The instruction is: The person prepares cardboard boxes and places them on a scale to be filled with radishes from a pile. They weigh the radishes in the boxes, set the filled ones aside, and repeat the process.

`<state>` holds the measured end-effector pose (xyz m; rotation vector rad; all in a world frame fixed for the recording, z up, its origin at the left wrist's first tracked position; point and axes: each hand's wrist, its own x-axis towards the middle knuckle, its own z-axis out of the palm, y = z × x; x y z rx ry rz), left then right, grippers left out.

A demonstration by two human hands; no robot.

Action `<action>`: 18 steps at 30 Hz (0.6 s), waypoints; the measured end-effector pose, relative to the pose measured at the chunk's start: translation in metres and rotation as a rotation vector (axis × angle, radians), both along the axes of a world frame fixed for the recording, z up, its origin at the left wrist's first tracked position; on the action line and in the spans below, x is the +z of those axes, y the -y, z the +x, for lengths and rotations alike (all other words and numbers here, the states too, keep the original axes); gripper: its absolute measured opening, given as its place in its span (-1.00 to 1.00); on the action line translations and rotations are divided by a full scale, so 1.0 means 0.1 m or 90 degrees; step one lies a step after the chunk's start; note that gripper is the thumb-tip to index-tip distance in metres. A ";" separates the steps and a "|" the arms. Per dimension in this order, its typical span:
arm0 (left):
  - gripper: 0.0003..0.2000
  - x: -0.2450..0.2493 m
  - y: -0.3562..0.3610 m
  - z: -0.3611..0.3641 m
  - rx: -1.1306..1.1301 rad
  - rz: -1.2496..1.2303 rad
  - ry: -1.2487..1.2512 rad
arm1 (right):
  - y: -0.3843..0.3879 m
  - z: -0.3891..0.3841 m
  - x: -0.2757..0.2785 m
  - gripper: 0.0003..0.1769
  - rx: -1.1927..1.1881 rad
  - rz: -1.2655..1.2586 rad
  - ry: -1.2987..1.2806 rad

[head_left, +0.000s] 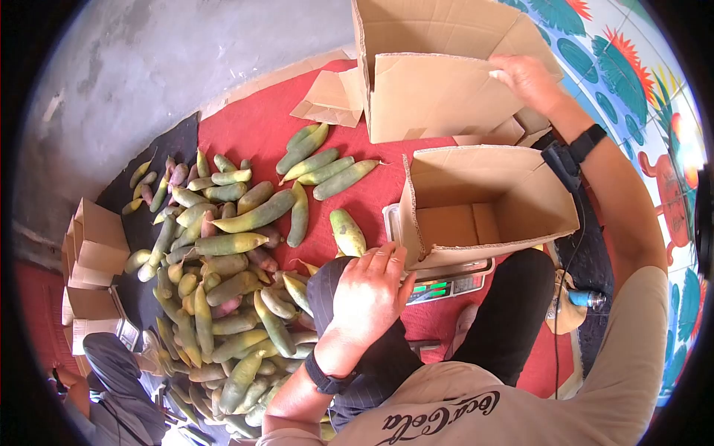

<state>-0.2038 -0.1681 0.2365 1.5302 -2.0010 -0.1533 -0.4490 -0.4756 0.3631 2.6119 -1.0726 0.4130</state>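
Red mat (253, 130) under everything. Green fruit pile (216, 282) at 9 o'clock. Big cardboard box (439, 97) at 12, right hand (528, 78) gripping its flap edge. Smaller open box (483, 201) at centre, on scale (446, 286). Left hand (368, 293) at 6, flat on knee, fingers loose, empty, tips just beside the smaller box.
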 end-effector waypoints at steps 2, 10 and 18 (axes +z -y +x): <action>-0.61 -0.01 0.01 0.01 -0.001 0.004 -0.004 | 0.08 0.14 -0.16 -0.71 -0.019 0.044 0.005; -0.61 0.01 0.07 0.01 -0.019 0.028 -0.030 | 0.47 0.30 -0.70 -0.69 -0.077 0.128 0.036; -0.62 0.03 0.11 -0.01 -0.024 0.031 -0.032 | 0.50 0.34 -0.76 -0.64 -0.141 0.233 -0.065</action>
